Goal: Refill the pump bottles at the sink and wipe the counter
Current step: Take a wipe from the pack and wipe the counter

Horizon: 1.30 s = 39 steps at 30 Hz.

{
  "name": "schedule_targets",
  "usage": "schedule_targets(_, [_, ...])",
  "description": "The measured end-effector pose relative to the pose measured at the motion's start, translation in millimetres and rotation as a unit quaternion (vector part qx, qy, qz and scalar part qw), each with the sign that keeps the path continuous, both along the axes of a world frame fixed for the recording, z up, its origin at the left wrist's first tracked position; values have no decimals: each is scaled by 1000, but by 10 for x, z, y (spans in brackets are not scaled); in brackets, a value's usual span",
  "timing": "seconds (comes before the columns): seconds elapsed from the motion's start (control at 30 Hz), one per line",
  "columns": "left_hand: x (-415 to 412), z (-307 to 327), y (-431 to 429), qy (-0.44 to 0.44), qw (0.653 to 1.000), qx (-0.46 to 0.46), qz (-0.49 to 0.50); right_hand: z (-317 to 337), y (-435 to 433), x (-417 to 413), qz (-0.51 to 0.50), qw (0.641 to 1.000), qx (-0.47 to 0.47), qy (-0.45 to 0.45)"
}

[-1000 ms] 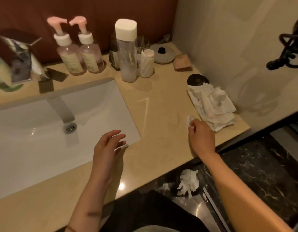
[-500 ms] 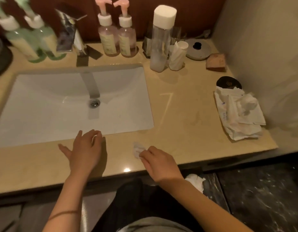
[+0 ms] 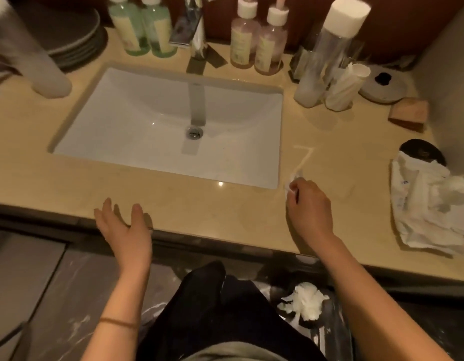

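Observation:
My right hand pinches a small white tissue against the beige counter, just off the front right corner of the white sink. My left hand hovers open at the counter's front edge, fingers spread, holding nothing. Two pink pump bottles stand behind the sink to the right of the tap. Two green pump bottles stand to its left.
A tall clear bottle with a white cap and a small white tube stand at the back right. Crumpled white wrappers lie at the right edge. Dark plates are stacked back left. A bin with a tissue wad sits below.
My right hand swept the tissue left along the front of the counter, then back right toward the sink's corner. My left hand drew back to the counter edge. The view shifted left.

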<state>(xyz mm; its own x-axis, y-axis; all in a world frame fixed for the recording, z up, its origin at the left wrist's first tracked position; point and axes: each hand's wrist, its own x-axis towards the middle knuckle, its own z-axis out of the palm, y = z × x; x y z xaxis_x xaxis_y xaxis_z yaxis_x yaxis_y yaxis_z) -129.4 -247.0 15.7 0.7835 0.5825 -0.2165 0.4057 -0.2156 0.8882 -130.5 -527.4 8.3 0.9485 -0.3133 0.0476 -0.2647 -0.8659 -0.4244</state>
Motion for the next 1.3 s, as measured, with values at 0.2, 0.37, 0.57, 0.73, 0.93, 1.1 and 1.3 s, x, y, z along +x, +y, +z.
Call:
schedule_targets(0.2, [-144,-78,27,17,992,-114,59,-74,861,-16,193,981,21,-17])
schedule_targets(0.37, [-110,-124,14,14,983,-166,82,-102,844,-429,268,962,46,-33])
schedule_targets(0.57, [120,-162,151,3,974,-174,142,-30,307,-514,112,993,33,-23])
schedule_targets(0.73, [278,-234,449,0,967,-174,188,-26,214,-201,-14,999,24,-21])
schedule_targets(0.93, [361,-336,737,-4,959,-190,210,-10,1043,239,35,999,37,-18])
schedule_targets(1.1, [346,-374,816,-13,956,-199,214,-59,1743,75,174,984,31,33])
schedule_targets(1.3, [259,-338,743,-17,956,-208,208,4,1602,-244,233,969,69,50])
